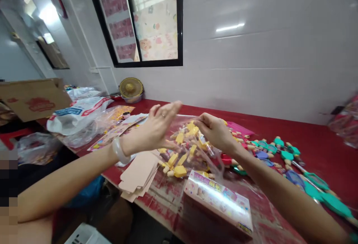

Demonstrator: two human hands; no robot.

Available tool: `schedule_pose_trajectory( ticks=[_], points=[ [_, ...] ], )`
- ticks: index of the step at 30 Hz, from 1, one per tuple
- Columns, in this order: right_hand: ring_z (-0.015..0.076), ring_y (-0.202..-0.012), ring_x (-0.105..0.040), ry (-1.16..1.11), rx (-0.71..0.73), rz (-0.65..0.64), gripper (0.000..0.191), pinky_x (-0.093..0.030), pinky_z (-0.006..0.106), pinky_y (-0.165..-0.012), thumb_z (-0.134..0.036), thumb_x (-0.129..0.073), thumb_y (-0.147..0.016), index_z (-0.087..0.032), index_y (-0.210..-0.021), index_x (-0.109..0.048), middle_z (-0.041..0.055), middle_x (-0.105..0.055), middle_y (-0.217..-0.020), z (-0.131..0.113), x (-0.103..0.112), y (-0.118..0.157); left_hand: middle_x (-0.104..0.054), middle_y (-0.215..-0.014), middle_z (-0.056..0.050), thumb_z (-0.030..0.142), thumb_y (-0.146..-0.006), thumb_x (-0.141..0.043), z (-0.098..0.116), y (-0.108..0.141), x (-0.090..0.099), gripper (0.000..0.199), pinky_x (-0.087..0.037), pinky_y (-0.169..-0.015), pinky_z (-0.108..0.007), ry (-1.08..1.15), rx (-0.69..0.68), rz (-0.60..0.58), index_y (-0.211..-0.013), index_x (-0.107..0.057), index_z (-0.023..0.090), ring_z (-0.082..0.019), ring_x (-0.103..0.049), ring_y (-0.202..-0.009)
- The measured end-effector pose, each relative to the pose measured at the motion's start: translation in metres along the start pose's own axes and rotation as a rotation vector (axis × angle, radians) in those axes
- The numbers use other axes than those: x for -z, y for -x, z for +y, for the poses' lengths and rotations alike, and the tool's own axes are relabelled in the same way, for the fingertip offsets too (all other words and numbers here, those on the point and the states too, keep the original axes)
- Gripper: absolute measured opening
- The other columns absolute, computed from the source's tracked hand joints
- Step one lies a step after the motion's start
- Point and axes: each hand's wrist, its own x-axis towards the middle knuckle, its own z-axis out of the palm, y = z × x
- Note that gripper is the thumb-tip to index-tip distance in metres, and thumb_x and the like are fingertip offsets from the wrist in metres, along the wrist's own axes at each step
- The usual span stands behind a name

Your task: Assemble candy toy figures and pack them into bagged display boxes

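My left hand (159, 126), with a ring and a pale bangle, is held over the near left side of a clear plastic bag. Its fingers are stretched out and apart, with nothing in them. My right hand (214, 130) pinches the edge of that clear plastic bag (216, 165) on the right. Small yellow toy pieces (180, 171) with beige ends lie in and around the bag's opening. Close below stands a printed cardboard box (219, 201) with a shiny top. A stack of plain pinkish cards (141, 173) lies below my left wrist.
Green and purple toy pieces (288, 156) spread across the red table (316, 139) at right. Plastic bags (81, 113) and printed sheets cover the left end, near a cardboard carton (36, 100). A woven round lid (131, 87) sits by the wall.
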Motion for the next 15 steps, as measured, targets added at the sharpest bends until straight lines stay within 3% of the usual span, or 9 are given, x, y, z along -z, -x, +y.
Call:
schedule_pose_trajectory(
  ticks=[3, 6, 8, 11, 15],
  points=[
    [0.0075, -0.05, -0.038, -0.02, -0.003, -0.179, 0.029, -0.027, 0.021, -0.05, -0.045, -0.063, -0.087, -0.017, -0.078, -0.062, -0.0067, -0.047, -0.055, -0.011, 0.025, 0.014, -0.067, -0.118, -0.01, 0.031, -0.092, -0.05, 0.028, -0.008, -0.005, 0.038, -0.041, -0.103, -0.042, 0.227, 0.053, -0.03, -0.125, -0.059, 0.016, -0.024, -0.06, -0.11],
    [0.0075, -0.048, -0.039, -0.021, -0.11, -0.567, 0.026, -0.028, 0.02, -0.046, -0.044, -0.069, -0.081, -0.018, -0.075, -0.068, -0.006, -0.049, -0.054, -0.014, 0.058, 0.04, -0.07, -0.092, -0.003, 0.027, -0.089, -0.05, 0.033, -0.015, 0.006, 0.021, -0.05, -0.076, -0.027, 0.426, 0.193, -0.014, -0.096, -0.066, 0.016, -0.016, -0.064, -0.082],
    [0.0097, -0.053, -0.047, 0.014, -0.148, -0.652, 0.025, -0.035, 0.021, -0.048, -0.041, -0.066, -0.083, -0.02, -0.07, -0.066, -0.0032, -0.056, -0.06, -0.013, 0.08, 0.061, -0.066, -0.078, 0.0, 0.033, -0.085, -0.056, 0.032, -0.016, 0.017, 0.018, -0.047, -0.064, -0.022, 0.453, 0.294, -0.029, -0.083, -0.063, 0.016, -0.012, -0.06, -0.071],
    [0.0148, -0.07, -0.058, -0.034, -0.153, -0.49, 0.025, -0.048, 0.025, -0.061, -0.044, -0.062, -0.085, -0.021, -0.075, -0.063, 0.0015, -0.064, -0.077, -0.006, 0.106, 0.094, -0.059, -0.067, 0.002, 0.045, -0.08, -0.063, 0.032, -0.014, 0.03, 0.029, -0.045, -0.06, -0.021, 0.496, 0.38, -0.115, -0.075, -0.059, 0.016, -0.011, -0.058, -0.066],
    [0.0154, -0.073, -0.061, -0.018, -0.261, -0.052, 0.037, -0.049, 0.027, -0.061, -0.054, -0.055, -0.09, -0.019, -0.076, -0.06, 0.0047, -0.066, -0.08, 0.008, 0.142, 0.136, -0.066, -0.085, -0.001, 0.045, -0.076, -0.069, 0.032, -0.006, 0.04, 0.029, -0.05, -0.068, -0.026, 0.676, 0.33, -0.048, -0.081, -0.064, 0.017, -0.014, -0.063, -0.078]
  ],
)
